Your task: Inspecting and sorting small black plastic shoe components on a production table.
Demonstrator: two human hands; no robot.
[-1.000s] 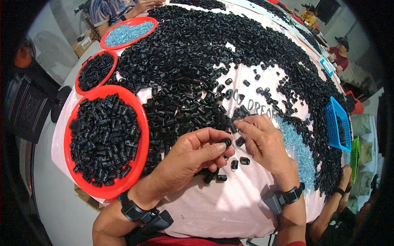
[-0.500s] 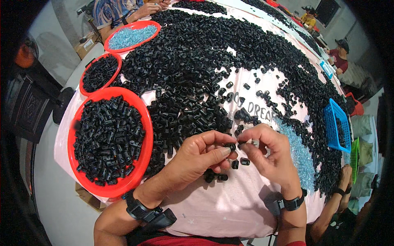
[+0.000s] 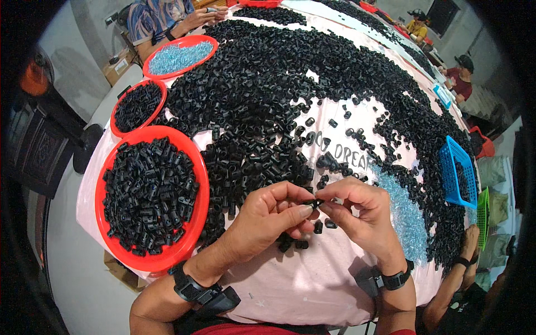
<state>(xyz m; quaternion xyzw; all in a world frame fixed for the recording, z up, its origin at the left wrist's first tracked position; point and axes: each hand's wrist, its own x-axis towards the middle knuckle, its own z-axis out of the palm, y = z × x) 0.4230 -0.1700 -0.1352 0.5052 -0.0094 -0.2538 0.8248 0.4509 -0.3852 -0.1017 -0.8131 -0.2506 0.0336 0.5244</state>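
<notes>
My left hand (image 3: 273,215) is closed, with thumb and forefinger pinching a small black plastic part (image 3: 314,204). The fingertips of my right hand (image 3: 362,215) close on the same part from the other side. Most of the part is covered by the fingers, and whether a smaller piece is pressed against it I cannot tell. Just below the hands, loose black hollow plastic parts (image 3: 330,224) lie on the pale pink cloth (image 3: 312,279). A big heap of similar black parts (image 3: 245,84) spreads beyond my hands.
To the left stand a red basin (image 3: 204,184) of black parts, a smaller red basin (image 3: 163,106) of thin black pieces and a red tray (image 3: 214,51) of clear bluish pieces. A bluish pile (image 3: 405,215) and a blue basket (image 3: 458,195) lie right. Co-workers sit around the table.
My right hand has shifted left and its fingertips now meet the black part in my left hand. The pale bit seen at the right fingers before no longer shows.
</notes>
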